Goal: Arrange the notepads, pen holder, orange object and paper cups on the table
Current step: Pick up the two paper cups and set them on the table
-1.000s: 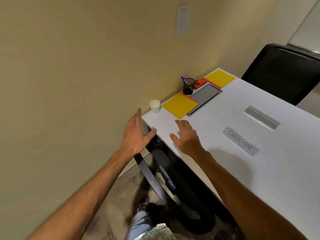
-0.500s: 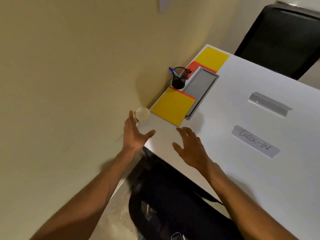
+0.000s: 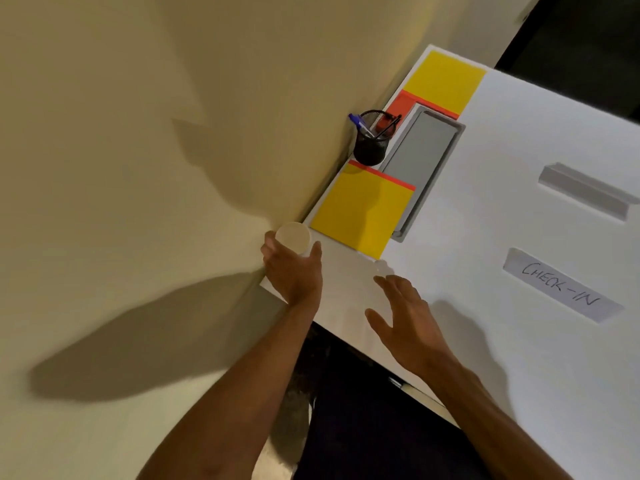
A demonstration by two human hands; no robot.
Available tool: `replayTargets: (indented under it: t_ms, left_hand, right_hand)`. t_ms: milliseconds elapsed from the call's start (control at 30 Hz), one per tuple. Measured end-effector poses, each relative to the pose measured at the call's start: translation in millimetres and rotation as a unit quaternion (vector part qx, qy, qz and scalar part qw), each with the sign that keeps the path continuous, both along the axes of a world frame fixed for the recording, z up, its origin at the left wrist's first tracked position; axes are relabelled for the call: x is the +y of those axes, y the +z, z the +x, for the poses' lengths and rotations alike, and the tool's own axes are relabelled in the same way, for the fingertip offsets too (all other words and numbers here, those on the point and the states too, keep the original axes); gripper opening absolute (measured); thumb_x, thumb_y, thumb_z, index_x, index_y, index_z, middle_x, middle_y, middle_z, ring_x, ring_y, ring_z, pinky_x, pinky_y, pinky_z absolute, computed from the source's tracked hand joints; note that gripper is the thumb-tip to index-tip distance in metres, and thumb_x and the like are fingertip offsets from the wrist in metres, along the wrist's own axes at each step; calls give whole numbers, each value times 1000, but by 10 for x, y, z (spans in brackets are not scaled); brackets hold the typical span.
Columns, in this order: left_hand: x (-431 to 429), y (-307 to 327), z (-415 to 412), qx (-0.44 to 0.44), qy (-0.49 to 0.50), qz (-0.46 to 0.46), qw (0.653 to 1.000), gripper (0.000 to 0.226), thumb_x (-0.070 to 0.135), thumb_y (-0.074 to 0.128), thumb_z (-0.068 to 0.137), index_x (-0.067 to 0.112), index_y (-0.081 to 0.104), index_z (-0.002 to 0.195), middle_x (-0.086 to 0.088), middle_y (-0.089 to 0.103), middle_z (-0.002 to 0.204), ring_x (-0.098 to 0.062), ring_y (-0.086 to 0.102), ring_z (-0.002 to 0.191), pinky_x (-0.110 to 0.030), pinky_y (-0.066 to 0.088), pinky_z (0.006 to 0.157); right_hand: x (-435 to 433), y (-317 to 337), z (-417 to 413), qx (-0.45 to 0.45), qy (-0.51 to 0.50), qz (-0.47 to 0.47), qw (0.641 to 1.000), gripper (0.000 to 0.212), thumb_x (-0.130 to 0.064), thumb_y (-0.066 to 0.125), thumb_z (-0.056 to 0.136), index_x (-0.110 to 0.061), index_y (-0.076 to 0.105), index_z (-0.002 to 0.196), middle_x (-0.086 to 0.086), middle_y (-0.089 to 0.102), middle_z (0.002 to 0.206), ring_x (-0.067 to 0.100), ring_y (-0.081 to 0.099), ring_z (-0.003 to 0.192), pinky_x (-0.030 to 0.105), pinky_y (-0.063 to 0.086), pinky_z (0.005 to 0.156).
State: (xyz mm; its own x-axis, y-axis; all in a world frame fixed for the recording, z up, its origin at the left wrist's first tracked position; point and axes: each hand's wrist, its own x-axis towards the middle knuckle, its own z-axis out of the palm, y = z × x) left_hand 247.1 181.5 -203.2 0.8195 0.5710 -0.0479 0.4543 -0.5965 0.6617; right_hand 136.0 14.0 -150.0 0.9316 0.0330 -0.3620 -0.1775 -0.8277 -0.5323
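Note:
A white paper cup (image 3: 293,236) stands at the near left corner of the white table (image 3: 502,140), by the wall. My left hand (image 3: 294,271) wraps it, thumb on its right side and fingers on its left. My right hand (image 3: 405,320) hovers open over the table edge, holding nothing. A yellow notepad with an orange strip (image 3: 363,213) lies just beyond the cup. Behind it a black mesh pen holder (image 3: 370,145) holds pens. An orange object (image 3: 399,105) lies partly hidden behind the holder. A second yellow notepad (image 3: 445,81) sits at the far corner.
A grey recessed panel (image 3: 422,157) lies between the notepads. A "CHECK-IN" label (image 3: 561,287) and a grey strip (image 3: 585,190) sit to the right. The beige wall (image 3: 138,168) runs along the table's left side. A black chair (image 3: 588,46) stands beyond the far edge.
My left hand has moved forward to the paper cup and closed around it. My right hand stays open and has shifted slightly right. The view has tilted down and closer.

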Motion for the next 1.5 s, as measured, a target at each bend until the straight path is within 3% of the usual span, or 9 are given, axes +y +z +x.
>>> replayTargets:
  t_ms: [200,400,633,833,933,1000,1067,1300,1500]
  left_hand:
    - [30,-70,22,-1,-16,39,999,85,41,82,73,2,38,134,-16,59,115,-35,65,88,-43,51,73]
    - [23,78,-65,-22,-75,37,996,83,41,81,72,1,46,136,-17,59,121,-36,63,100,-42,53,75]
    - [-145,564,-338,-89,-204,-63,973,75,44,83,71,13,52,132,-6,58,123,-23,59,107,-33,51,83]
    - [-350,1034,-592,-63,-338,-196,918,72,40,87,68,20,52,128,3,58,123,-15,59,108,-33,54,90]
    - [-510,1243,-752,-37,-398,-233,886,70,36,89,67,24,52,125,8,59,120,-9,60,103,-14,52,81]
    - [-642,1358,-887,-21,-424,-256,869,69,35,90,66,28,51,122,12,58,117,-2,58,100,-4,48,73]
    - [-776,1446,-1038,-2,-445,-277,852,69,36,91,64,33,49,119,18,58,112,2,58,98,-5,48,69]
    - [-1241,1641,-1593,69,-517,-326,789,78,52,89,57,28,52,121,11,63,116,-11,62,106,-26,55,83]
    - [-1604,1861,-2098,77,-526,-355,769,71,40,87,65,26,52,124,10,60,122,-9,58,112,-14,47,78]
  right_hand:
    - [-69,-22,11,28,-3,-20,999,64,-50,45,99,-30,20,155,2,19,164,25,19,150,47,25,119]
    - [-99,64,-30,7,-3,-32,999,62,-50,43,100,-26,25,154,6,27,161,27,28,146,48,32,115]
    - [-141,348,-54,-37,-45,-2,998,61,-41,54,98,-23,31,152,5,33,156,25,36,140,44,35,113]
    - [-305,652,-233,-59,-104,94,988,88,-41,80,78,-33,30,150,-6,37,150,17,42,132,35,37,109]
    - [-385,768,-391,-93,-151,129,976,96,-37,87,72,-31,31,150,-6,42,147,14,45,127,25,37,102]
    - [-458,842,-538,-122,-173,147,966,95,-37,87,71,-29,34,149,-7,45,146,10,46,126,15,36,97]
    - [-535,938,-720,-153,-194,164,955,88,-39,86,72,-28,39,146,-9,50,141,8,50,123,16,40,97]
    - [-888,1221,-1419,-191,-262,154,933,67,-50,79,77,-29,50,134,-10,62,128,9,60,111,29,53,96]
    - [-1241,1339,-2015,-188,-289,155,926,70,-44,84,73,-33,48,132,-15,63,121,7,63,102,19,52,86]
